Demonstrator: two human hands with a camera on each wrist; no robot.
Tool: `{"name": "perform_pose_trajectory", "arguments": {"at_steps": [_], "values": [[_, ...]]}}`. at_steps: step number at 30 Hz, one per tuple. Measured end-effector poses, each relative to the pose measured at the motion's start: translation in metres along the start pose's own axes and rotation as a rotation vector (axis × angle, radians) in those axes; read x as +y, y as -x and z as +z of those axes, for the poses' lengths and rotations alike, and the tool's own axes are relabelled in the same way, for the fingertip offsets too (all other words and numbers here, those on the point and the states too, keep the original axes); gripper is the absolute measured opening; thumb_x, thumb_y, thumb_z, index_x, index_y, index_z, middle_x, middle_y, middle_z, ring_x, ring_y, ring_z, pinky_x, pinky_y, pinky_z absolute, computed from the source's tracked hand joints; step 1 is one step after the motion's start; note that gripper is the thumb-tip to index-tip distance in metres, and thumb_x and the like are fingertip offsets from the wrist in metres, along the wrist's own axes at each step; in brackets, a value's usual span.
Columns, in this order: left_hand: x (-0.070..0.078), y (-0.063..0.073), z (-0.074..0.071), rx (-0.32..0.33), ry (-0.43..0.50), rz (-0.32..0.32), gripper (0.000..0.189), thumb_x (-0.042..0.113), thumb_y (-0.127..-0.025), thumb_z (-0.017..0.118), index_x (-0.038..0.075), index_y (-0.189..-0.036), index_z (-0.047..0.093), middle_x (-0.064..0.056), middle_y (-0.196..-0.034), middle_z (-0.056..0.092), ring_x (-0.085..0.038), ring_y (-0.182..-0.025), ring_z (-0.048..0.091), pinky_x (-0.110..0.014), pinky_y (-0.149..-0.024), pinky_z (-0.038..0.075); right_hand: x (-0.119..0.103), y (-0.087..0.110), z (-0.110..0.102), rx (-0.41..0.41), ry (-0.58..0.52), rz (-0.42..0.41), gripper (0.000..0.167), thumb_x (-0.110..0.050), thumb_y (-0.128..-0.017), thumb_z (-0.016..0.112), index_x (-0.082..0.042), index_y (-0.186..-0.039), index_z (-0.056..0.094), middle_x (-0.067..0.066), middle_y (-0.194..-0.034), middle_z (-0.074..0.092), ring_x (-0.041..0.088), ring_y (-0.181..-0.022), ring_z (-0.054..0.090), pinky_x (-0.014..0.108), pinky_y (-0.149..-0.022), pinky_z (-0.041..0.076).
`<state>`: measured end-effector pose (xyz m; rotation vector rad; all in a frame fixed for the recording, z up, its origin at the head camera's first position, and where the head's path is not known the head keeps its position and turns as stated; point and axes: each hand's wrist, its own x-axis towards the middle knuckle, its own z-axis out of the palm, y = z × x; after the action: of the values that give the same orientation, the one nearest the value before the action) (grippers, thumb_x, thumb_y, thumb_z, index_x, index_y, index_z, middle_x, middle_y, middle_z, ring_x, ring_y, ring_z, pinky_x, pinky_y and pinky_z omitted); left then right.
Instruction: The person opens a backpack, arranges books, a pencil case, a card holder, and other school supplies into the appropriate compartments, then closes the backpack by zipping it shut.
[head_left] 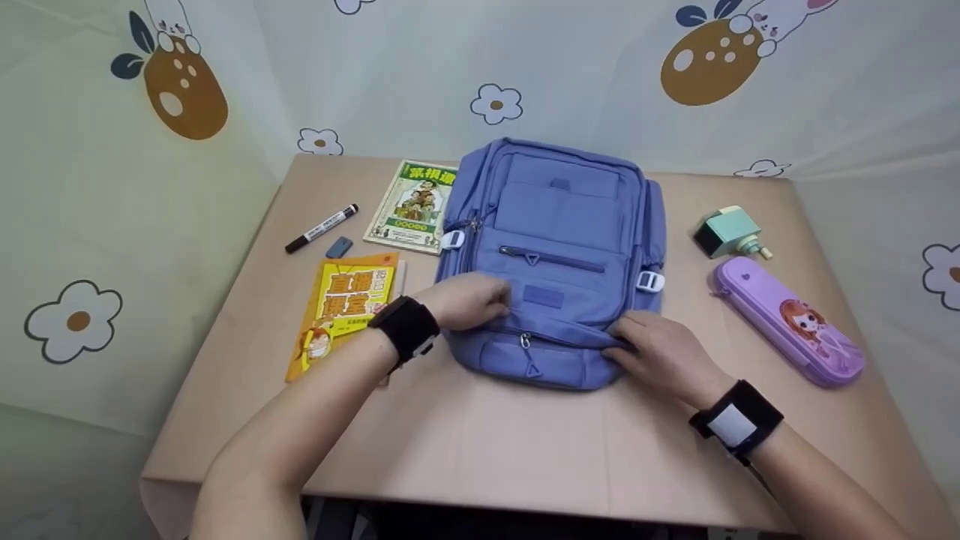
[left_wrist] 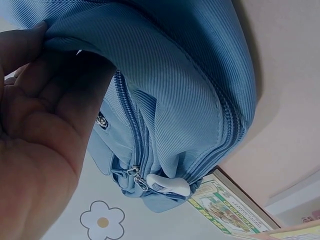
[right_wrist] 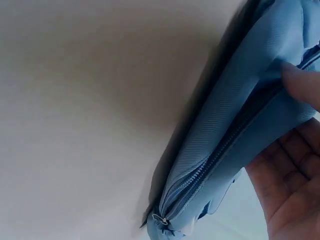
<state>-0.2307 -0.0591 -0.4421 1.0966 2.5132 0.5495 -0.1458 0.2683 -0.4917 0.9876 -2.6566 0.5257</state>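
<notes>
A blue backpack (head_left: 559, 214) lies on its back on the table. Low on its front, a zipped pocket (head_left: 499, 358) sags partly open, its zipper pull (head_left: 525, 341) near the middle. My left hand (head_left: 472, 300) pinches a fold of the fabric left of that pocket; the left wrist view puts the thumb on one side of the fold and the fingers behind it. At the pocket's right end, my right hand (head_left: 667, 356) grips the cloth along the zipper, thumb (right_wrist: 300, 85) on the outside and the fingers curled beneath.
Left of the backpack lie a green book (head_left: 411, 206), partly covered by it, a marker (head_left: 322, 227), a blue eraser (head_left: 339, 247) and a yellow-orange book (head_left: 337, 300) under my left forearm. On the right are a teal pencil sharpener (head_left: 731, 231) and a purple pencil case (head_left: 787, 322).
</notes>
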Motion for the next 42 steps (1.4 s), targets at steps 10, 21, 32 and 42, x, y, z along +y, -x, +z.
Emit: {"name": "perform_pose_trajectory", "arguments": {"at_steps": [10, 21, 32, 42], "values": [[0.008, 0.011, 0.006, 0.069, -0.003, -0.056, 0.01, 0.018, -0.102, 0.062, 0.008, -0.104, 0.064, -0.005, -0.093, 0.068, -0.021, -0.086, 0.064, -0.038, -0.08, 0.054, -0.003, -0.006, -0.001, -0.07, -0.031, 0.173, 0.022, -0.022, -0.086, 0.084, -0.02, -0.083, 0.062, -0.012, -0.074, 0.055, 0.006, -0.064, 0.053, 0.032, -0.057, 0.046], [0.069, 0.046, 0.03, 0.495, -0.363, -0.013, 0.031, 0.034, -0.096, 0.07, 0.011, -0.075, 0.065, -0.001, -0.069, 0.06, -0.02, -0.059, 0.06, -0.037, -0.05, 0.05, -0.004, -0.009, -0.005, -0.073, -0.043, 0.206, 0.024, -0.022, -0.086, 0.084, -0.021, -0.079, 0.061, -0.012, -0.069, 0.052, 0.006, -0.061, 0.049, 0.032, -0.055, 0.043], [0.076, 0.031, 0.071, 0.497, -0.561, -0.124, 0.049, 0.052, -0.091, 0.071, 0.014, -0.062, 0.061, 0.003, -0.061, 0.057, -0.016, -0.052, 0.058, -0.035, -0.042, 0.046, -0.005, -0.009, -0.003, -0.085, -0.034, 0.207, 0.022, -0.023, -0.085, 0.084, -0.02, -0.08, 0.063, -0.011, -0.07, 0.053, 0.007, -0.061, 0.049, 0.032, -0.054, 0.043], [0.074, 0.036, 0.069, 0.509, -0.501, -0.12, 0.014, 0.009, -0.086, 0.067, 0.012, -0.073, 0.064, -0.001, -0.072, 0.062, -0.019, -0.064, 0.063, -0.038, -0.046, 0.051, -0.007, -0.01, -0.005, -0.081, -0.032, 0.208, 0.027, -0.024, -0.086, 0.084, -0.021, -0.077, 0.059, -0.011, -0.068, 0.05, 0.008, -0.06, 0.047, 0.032, -0.054, 0.041]]}}
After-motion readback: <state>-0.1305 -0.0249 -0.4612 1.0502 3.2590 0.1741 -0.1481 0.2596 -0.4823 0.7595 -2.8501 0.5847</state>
